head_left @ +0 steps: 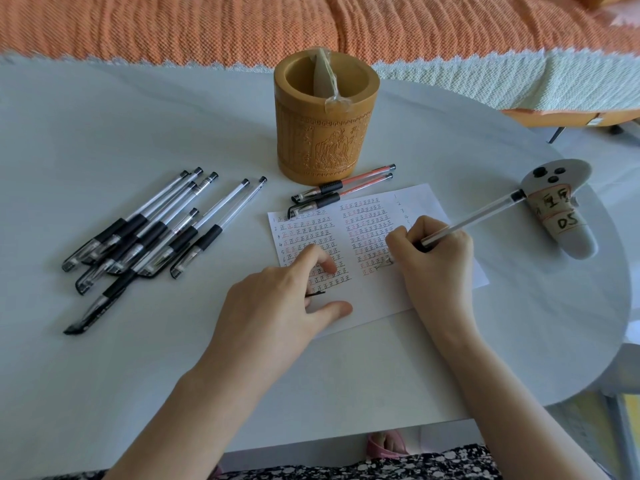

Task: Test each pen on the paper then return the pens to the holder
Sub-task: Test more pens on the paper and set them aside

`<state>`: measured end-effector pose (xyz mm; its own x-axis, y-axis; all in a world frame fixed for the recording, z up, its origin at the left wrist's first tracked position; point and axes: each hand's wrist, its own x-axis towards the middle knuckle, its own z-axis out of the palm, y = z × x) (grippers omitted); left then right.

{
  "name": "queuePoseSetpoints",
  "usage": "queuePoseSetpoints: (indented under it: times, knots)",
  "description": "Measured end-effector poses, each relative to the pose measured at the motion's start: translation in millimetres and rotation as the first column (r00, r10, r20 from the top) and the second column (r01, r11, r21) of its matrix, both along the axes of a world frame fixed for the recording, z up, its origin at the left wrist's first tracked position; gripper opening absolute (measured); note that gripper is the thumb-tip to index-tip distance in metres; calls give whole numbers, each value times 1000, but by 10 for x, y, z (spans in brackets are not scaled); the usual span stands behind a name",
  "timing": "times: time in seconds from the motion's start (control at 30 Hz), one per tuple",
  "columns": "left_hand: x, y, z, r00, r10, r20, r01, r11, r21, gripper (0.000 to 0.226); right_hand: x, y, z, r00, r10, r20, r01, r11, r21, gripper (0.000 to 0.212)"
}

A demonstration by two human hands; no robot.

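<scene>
Near edge: flowered cloth (346, 465) shows below the desk (138, 358), both forearms reaching in over it.

Left hand (277, 299) lies on the near left part of the paper (367, 303), thumb stretched flat, forefinger bent with its tip on the sheet. A thin black piece (315, 293) shows under the palm; cannot tell whether the fingers hold it.

Right hand (436, 258) is closed round a clear pen (474, 216), tip down on the right column of the paper, barrel slanting up and away to the right. Sheet carries rows of small marks in black and red.

Left of the paper, well apart: a loose pile of black-grip pens (149, 237), caps on, crossing one another.

Just beyond the paper's far edge: two red pens (349, 187) side by side, capped ends resting on the sheet's corner.

Behind them the carved holder (322, 133), upright, with a plastic packet (323, 74) inside and no pens.

Far right: a grey controller (561, 216) with taped labels.

Beyond the desk: an orange blanket (207, 26).
</scene>
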<state>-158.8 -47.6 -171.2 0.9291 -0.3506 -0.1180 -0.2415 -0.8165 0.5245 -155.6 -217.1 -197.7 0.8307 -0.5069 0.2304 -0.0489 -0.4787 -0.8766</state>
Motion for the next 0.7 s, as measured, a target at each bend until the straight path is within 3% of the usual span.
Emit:
queuePoseSetpoints:
  times: [0.7]
  knots:
    - [-5,-6,26,1000,5,-24,-5,1000,9,40,-12,8,18,1000,7,-10,-7,1000,-3,36]
